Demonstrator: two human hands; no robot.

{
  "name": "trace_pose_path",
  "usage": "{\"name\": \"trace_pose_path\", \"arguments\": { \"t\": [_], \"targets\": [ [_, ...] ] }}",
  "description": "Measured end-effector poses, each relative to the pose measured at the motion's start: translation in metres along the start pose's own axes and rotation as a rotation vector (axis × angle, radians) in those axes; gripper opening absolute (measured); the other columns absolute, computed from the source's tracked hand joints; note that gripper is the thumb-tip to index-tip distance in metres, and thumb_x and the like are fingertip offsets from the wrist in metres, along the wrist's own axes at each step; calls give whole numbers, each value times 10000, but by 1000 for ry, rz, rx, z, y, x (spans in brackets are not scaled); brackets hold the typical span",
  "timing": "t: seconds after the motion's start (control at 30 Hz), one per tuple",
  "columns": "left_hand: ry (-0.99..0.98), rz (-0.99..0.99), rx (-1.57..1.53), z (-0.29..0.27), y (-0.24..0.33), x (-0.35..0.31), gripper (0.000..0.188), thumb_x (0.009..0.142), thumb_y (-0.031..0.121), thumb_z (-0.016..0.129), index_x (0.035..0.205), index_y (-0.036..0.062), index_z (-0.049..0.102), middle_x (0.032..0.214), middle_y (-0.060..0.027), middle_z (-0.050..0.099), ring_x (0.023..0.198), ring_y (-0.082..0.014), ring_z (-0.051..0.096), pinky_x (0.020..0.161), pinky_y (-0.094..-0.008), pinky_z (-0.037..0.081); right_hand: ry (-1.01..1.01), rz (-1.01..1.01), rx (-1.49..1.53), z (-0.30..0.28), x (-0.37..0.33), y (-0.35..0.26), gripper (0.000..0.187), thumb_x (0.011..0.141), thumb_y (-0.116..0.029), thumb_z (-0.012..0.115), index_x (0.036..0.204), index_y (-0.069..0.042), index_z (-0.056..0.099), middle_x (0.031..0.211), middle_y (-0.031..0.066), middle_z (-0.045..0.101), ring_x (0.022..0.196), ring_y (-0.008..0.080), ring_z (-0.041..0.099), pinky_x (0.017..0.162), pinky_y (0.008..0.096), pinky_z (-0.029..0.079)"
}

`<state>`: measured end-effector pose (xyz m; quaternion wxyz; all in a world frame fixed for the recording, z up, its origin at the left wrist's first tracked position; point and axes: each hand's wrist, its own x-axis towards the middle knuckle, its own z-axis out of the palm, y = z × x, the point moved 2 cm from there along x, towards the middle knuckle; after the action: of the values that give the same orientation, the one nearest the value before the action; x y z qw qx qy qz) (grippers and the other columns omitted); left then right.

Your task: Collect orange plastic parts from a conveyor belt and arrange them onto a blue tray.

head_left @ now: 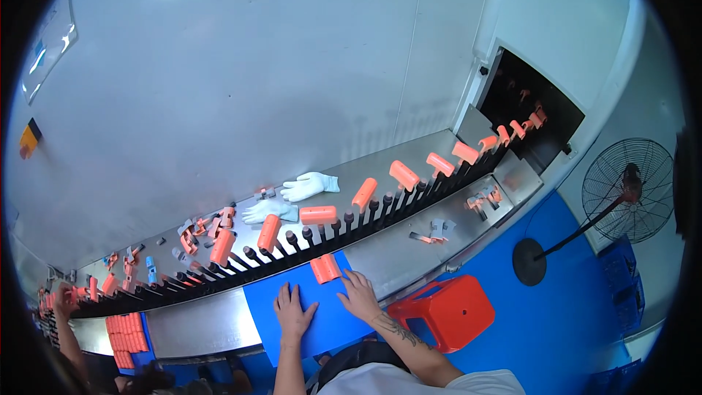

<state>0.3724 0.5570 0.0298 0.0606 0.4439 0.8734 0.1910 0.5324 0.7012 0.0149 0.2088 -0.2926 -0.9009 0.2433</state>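
Note:
A short, curved orange plastic piece (325, 269) lies at the far edge of a blue sheet (267, 300) on the metal bench. My left hand (294, 313) rests palm down on that sheet, fingers spread, holding nothing. Just right of the orange piece is my right hand (358, 294), its fingers stretched out and apart; whether a fingertip touches the piece I cannot tell. Beyond both hands runs a curved row of black upright posts (307, 235). Several of them carry orange pieces, such as an orange shell (318, 215) straight ahead.
White gloves (311, 186) lie behind the posts, with loose orange and grey scraps (212, 230) to their left. The row enters a dark wall opening (537, 91). A red stool (446, 312) and a standing fan (627, 189) are at right. Another person's hand (64, 301) works far left, near stacked orange pieces (126, 336).

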Motion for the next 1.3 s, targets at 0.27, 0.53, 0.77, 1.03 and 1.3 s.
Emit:
{"name": "trace_pose_path", "arguments": {
  "t": [0.27, 0.53, 0.77, 1.03, 1.3],
  "targets": [
    [294, 341, -351, -72, 132, 60, 446, 854, 122, 714, 1264, 0, 586, 1219, -189, 624, 1074, -359, 621, 914, -412, 510, 675, -114, 98, -207, 92, 38, 218, 913, -110, 637, 1095, 9, 656, 1156, 206, 632, 1111, 419, 574, 933, 479, 479],
    [126, 251, 120, -99, 258, 181, 129, 833, 99, 667, 854, -27, 645, 821, -195, 696, 786, -358, 703, 699, -451, 574, 203, -15, -173, -253, 174, 87, 300, 779, -294, 770, 882, -17, 717, 814, 204, 702, 807, 385, 683, 755, 489, 521],
    [-12, 162, 132, -100, 260, 204, 205, 837, 209, 694, 837, 7, 722, 797, -213, 701, 765, -406, 699, 717, -477, 564, -143, 19, -163, -282, 205, 102, 263, 689, -264, 816, 737, -18, 736, 657, 173, 678, 657, 332, 687, 661, 431, 534],
    [595, 208, 132, -61, 260, 146, 196, 904, 160, 672, 1002, 24, 570, 827, -142, 647, 765, -316, 670, 625, -442, 533, 354, -794, -20, -260, 127, 108, 350, 824, -132, 713, 1145, -3, 660, 1116, 147, 698, 972, 308, 698, 823, 387, 582],
    [556, 376, 395, -75, 273, 165, 257, 853, 105, 677, 1053, -29, 591, 932, -138, 659, 874, -273, 682, 706, -366, 559, -364, -865, -76, -130, 106, 199, 257, 843, -214, 670, 1083, -125, 696, 1147, 3, 670, 1096, 198, 590, 922, 340, 479]
  ]
}}
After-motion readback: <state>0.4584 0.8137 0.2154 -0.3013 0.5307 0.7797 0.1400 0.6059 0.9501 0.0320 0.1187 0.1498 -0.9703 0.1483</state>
